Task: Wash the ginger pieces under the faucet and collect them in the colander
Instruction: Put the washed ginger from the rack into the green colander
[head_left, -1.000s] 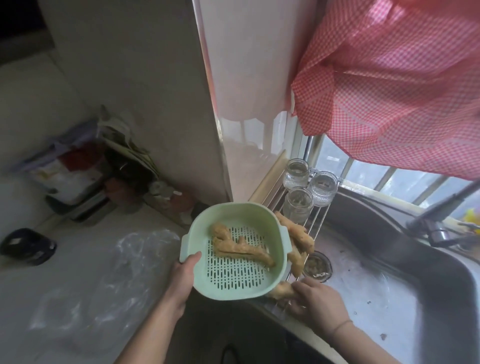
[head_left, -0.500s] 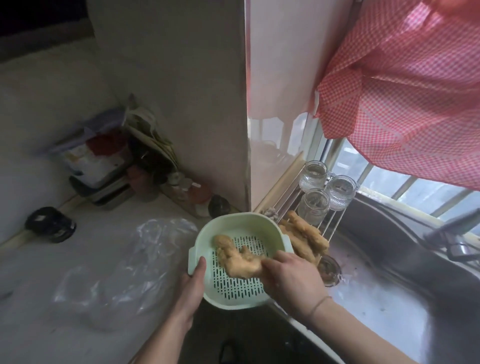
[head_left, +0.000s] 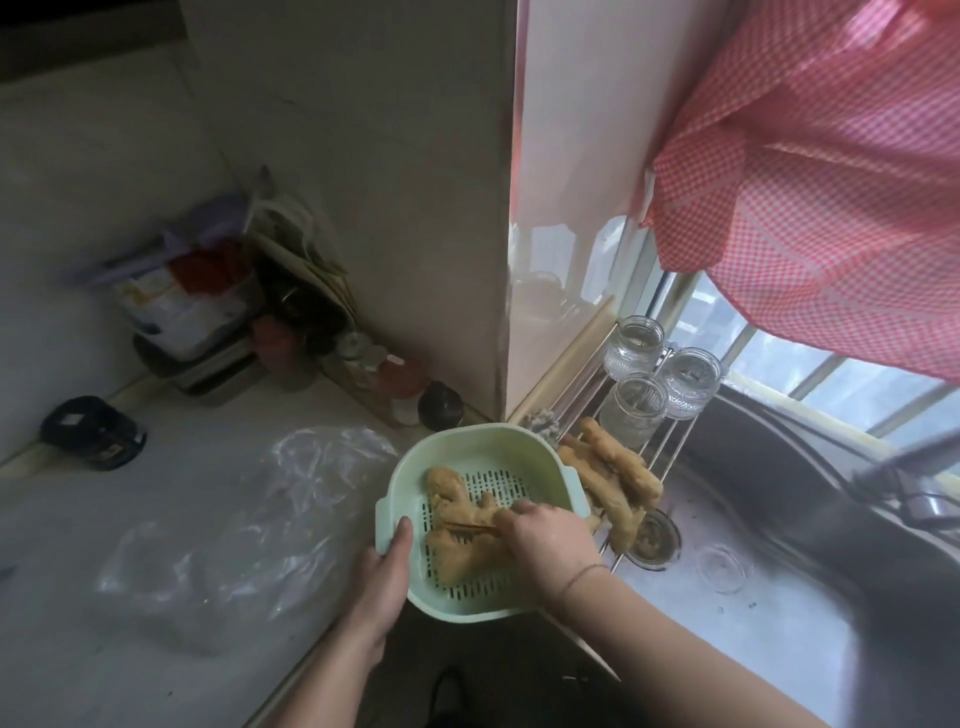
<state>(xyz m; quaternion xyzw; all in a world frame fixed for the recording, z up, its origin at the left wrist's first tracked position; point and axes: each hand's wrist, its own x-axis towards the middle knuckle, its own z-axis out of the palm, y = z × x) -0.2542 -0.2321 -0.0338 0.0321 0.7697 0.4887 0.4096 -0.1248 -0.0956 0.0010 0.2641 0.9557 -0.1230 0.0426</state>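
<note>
A pale green colander (head_left: 470, 437) is held over the counter's edge beside the sink (head_left: 753, 629). My left hand (head_left: 384, 577) grips its left rim, thumb inside. Several tan ginger pieces (head_left: 451, 498) lie in it. My right hand (head_left: 550, 540) reaches into the colander from the right, its fingers curled over a ginger piece there. More ginger pieces (head_left: 615, 470) rest on the wire rack at the sink's left edge. The faucet (head_left: 893, 467) stands at the right, and I see no water running.
Three glass jars (head_left: 640, 410) stand on the rack behind the ginger. The sink drain (head_left: 655, 538) lies just right of the colander. A crumpled clear plastic bag (head_left: 249, 530) lies on the counter. Bottles, bags and a dark object (head_left: 93, 434) crowd the back.
My right hand took a ginger piece from the rack and carried it into the colander, where more ginger now lies. The left hand kept its hold on the rim.
</note>
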